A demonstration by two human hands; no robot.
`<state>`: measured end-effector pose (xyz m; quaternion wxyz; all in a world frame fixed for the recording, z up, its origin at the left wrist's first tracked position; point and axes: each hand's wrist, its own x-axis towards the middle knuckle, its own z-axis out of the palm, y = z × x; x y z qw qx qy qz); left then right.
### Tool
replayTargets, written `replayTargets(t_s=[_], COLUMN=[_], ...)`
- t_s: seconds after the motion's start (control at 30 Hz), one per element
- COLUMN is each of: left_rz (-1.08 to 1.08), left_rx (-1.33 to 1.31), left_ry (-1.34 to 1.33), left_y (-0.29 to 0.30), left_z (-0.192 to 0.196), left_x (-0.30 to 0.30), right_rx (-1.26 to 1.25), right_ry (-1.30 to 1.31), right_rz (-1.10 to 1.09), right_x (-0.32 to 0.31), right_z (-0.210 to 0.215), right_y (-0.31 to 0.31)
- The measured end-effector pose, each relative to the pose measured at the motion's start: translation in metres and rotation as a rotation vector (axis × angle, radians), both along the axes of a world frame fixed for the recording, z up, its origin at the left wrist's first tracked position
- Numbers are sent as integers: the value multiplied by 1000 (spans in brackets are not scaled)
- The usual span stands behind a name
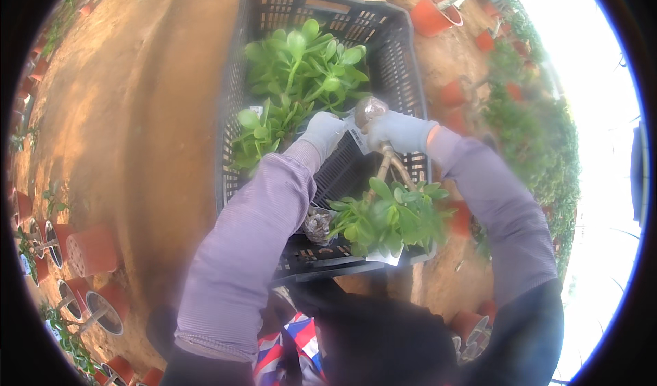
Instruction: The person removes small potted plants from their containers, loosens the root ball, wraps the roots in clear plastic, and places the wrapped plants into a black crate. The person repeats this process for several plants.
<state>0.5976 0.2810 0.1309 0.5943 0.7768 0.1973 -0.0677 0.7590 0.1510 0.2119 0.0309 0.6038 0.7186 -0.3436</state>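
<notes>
My right hand (402, 131), in a pale grey glove, is closed around a jade plant (393, 215) near its root ball. The wrapped root ball (370, 110) points away from me, and the forked stem and green leaves hang toward me over the crate's near right corner. My left hand (323, 134), gloved alike, has its fingers closed on a strip of clear plastic wrap (353, 131) that stretches between the hands. Beneath them is a black plastic crate (419, 78). More jade plants (294, 78) fill its far left part. Another wrapped root ball (317, 226) lies near its front.
Bare brown soil (164, 112) surrounds the crate. Several terracotta-coloured pots (94, 251) lie tipped at the left. More orange pots (436, 13) and leafy plants (527, 139) line the right side. A white label (385, 255) hangs by the crate's near edge.
</notes>
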Motion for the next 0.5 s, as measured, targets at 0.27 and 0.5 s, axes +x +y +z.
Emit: replayTargets(t_s=[0.27, 0.5], left_rz=[400, 738], left_rx=[-671, -366], left_ry=[-434, -399], left_y=[4, 25], left_z=[157, 180], left_x=[-185, -318], right_rx=[-129, -136], right_ry=[-273, -419], right_rz=[178, 244], right_x=[-19, -29], right_z=[-10, -7], right_y=[27, 37])
